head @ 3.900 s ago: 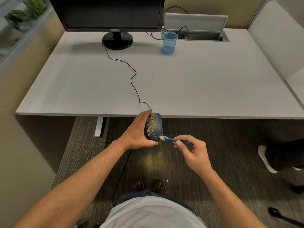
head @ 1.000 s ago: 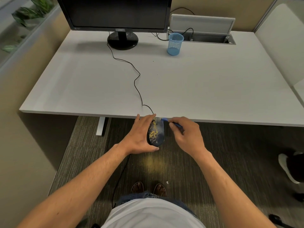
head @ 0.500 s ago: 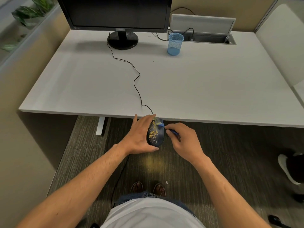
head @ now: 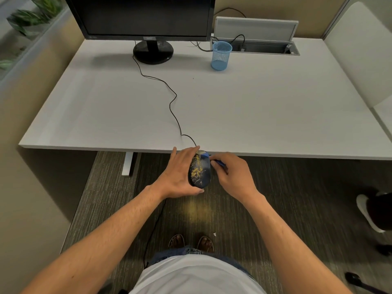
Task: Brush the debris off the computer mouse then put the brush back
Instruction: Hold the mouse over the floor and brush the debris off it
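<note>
My left hand (head: 179, 175) grips a dark computer mouse (head: 200, 171) from its left side, holding it in the air just off the front edge of the white desk (head: 254, 107). Yellow debris covers the mouse's upper surface. My right hand (head: 233, 175) pinches a small blue brush (head: 213, 160) whose pale bristles touch the mouse's far end. Most of the brush handle is hidden in my fingers. The mouse cable (head: 169, 98) runs back across the desk toward the monitor.
A blue mesh cup (head: 221, 55) stands at the back of the desk beside a black monitor (head: 146, 18) and an open cable tray (head: 265, 47). A patch of yellow dust (head: 196, 209) lies on the carpet below. Another person's shoe (head: 367, 213) is at the right.
The brush sat at the mouse's far tip a second ago, dipped onto its upper face half a second ago, and its bristles are back at the far end. My left hand holds the mouse steady.
</note>
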